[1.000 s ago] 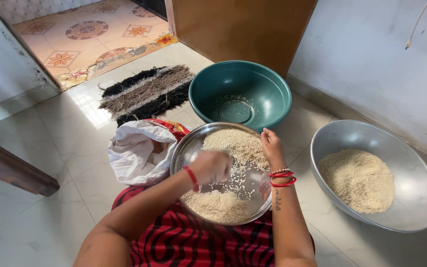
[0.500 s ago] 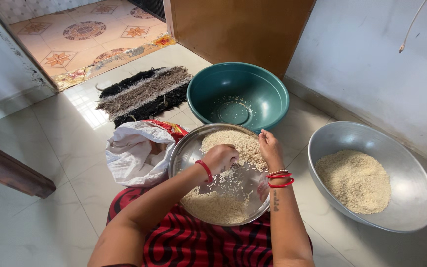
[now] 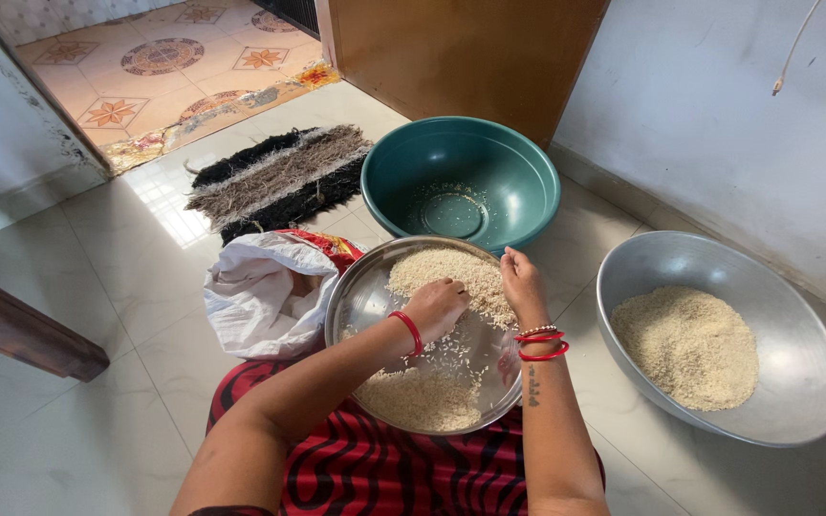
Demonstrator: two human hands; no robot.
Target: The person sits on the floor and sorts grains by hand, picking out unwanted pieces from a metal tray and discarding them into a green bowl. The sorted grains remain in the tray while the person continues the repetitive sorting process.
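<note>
On the lap, a shiny round steel plate [image 3: 360,296] holds grainy white rice [image 3: 418,397]. The left hand [image 3: 437,306] rests its loosely curled grip on the grains; the right hand [image 3: 523,285] clamps the rim. Beyond sits a smooth teal plastic basin [image 3: 518,182].

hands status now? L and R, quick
Left hand: fingers loosely curled, resting in the rice on the steel plate; no clear grasp.
Right hand: gripping the plate's far rim.
</note>
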